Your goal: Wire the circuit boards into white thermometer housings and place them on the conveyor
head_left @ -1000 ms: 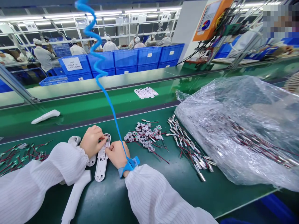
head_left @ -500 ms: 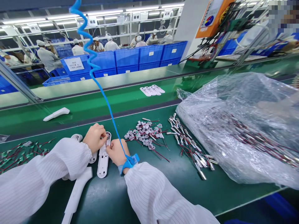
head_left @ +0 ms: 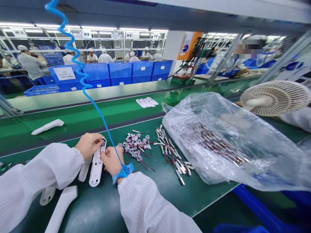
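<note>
A white plastic housing half (head_left: pixel 96 173) lies on the green bench with its hollow side up. My left hand (head_left: pixel 89 145) pinches at its upper end, where dark wires and a small round part show. My right hand (head_left: pixel 113 160), with a blue wrist strap (head_left: pixel 123 171), grips the housing's right side near the middle, fingertips at the wires. Beside it on the left is another white piece (head_left: pixel 84 170), partly under my left hand. To the right of my hands lies a pile of small round parts with red and black wires (head_left: pixel 137 145).
Metal-ended wired parts (head_left: pixel 173 155) and a clear plastic bag (head_left: pixel 213 139) lie right. White casings (head_left: pixel 62 207) sit at lower left. A blue coiled cord (head_left: pixel 97 111) crosses the view. A fan (head_left: pixel 274 98) stands right; people work beyond blue bins (head_left: pixel 119 72).
The camera view has turned right and up, bringing the fan into view. Both hands stay at the same housing, with only slight finger shifts.
</note>
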Action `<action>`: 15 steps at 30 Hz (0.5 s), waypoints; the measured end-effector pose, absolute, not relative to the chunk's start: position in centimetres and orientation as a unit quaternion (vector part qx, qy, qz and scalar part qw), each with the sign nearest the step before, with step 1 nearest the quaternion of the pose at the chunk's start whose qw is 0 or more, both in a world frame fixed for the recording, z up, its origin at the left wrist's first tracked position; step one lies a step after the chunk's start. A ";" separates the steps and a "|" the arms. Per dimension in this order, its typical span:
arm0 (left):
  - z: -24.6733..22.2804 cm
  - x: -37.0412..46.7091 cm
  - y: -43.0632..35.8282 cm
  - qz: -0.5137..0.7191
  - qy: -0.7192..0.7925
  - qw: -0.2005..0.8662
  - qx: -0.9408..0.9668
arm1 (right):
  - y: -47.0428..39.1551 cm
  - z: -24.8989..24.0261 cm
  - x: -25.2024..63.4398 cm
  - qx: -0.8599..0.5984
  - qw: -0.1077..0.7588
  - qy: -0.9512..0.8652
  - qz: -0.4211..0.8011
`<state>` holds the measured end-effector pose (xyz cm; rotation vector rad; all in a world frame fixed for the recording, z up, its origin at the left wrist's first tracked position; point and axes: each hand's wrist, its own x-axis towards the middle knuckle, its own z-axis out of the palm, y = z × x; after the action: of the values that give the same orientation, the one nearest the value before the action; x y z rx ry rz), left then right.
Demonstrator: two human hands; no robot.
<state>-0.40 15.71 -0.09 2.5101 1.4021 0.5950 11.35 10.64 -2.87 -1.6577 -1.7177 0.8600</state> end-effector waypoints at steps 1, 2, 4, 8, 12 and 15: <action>0.4 0.0 16.1 0.208 0.473 0.110 0.849 | 10.9 -2.5 11.6 -0.620 0.312 -0.640 0.330; 0.8 0.4 16.5 0.213 0.472 0.118 0.847 | 11.2 -2.1 11.8 -0.614 0.325 -0.634 0.338; 1.7 1.0 17.6 0.221 0.470 0.133 0.844 | 11.5 -1.2 12.8 -0.600 0.351 -0.623 0.358; 2.8 1.5 21.5 0.230 0.485 0.136 0.832 | 10.0 0.3 17.9 -0.598 0.397 -0.580 0.385; 3.0 0.8 27.4 0.224 0.525 0.113 0.814 | 5.0 0.4 26.0 -0.663 0.468 -0.460 0.360; 3.0 0.1 31.5 0.212 0.543 0.101 0.806 | 1.0 -0.6 31.1 -0.756 0.460 -0.386 0.261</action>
<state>0.13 31.54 3.01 2.3810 1.6041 0.6276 31.14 1.00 -0.65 -1.8613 -0.9491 0.6436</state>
